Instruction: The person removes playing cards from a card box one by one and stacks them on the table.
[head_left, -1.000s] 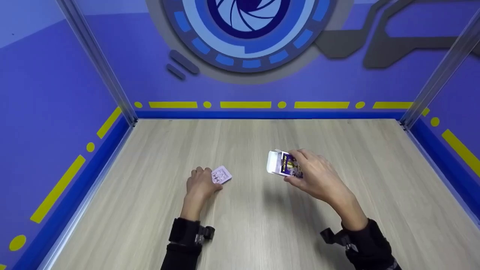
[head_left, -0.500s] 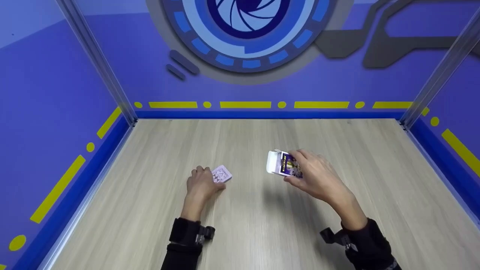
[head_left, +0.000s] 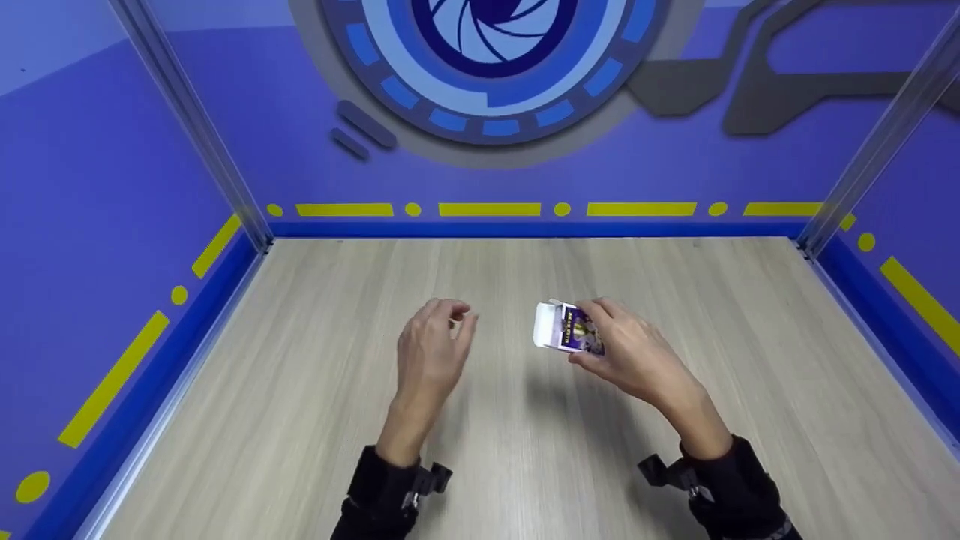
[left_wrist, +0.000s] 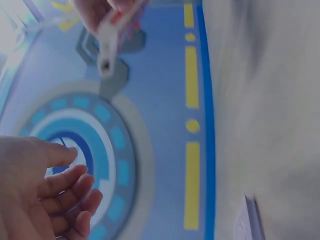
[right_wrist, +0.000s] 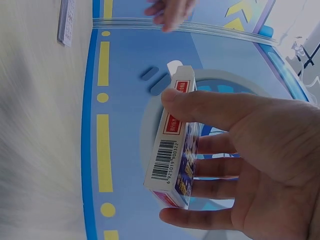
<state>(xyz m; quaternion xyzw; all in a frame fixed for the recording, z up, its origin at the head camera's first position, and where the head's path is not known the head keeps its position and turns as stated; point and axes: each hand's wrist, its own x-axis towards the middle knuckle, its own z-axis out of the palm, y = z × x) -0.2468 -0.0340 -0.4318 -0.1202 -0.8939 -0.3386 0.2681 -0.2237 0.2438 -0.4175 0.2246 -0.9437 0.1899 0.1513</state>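
Observation:
My right hand (head_left: 637,349) grips a card box (head_left: 580,331) above the table, thumb along one edge and fingers on the other. The box is white and purple with a barcode on one narrow side, and its white flap (head_left: 545,325) is folded out toward the left. My left hand (head_left: 431,349) hovers over the table with its fingers loosely bent, holding nothing. A deck of playing cards (right_wrist: 66,22) lies on the table, seen in both wrist views. In the head view the left hand hides it.
The wood-grain table (head_left: 510,465) is bounded by a blue back wall (head_left: 487,176) and blue side panels (head_left: 90,225) with yellow stripes. Metal posts (head_left: 202,135) stand at the rear corners. Black straps with small cameras (head_left: 431,476) are on both wrists.
My left hand has let go of the deck of cards, lifted, and moved slightly right and forward. My right hand holds the card box in the same place.

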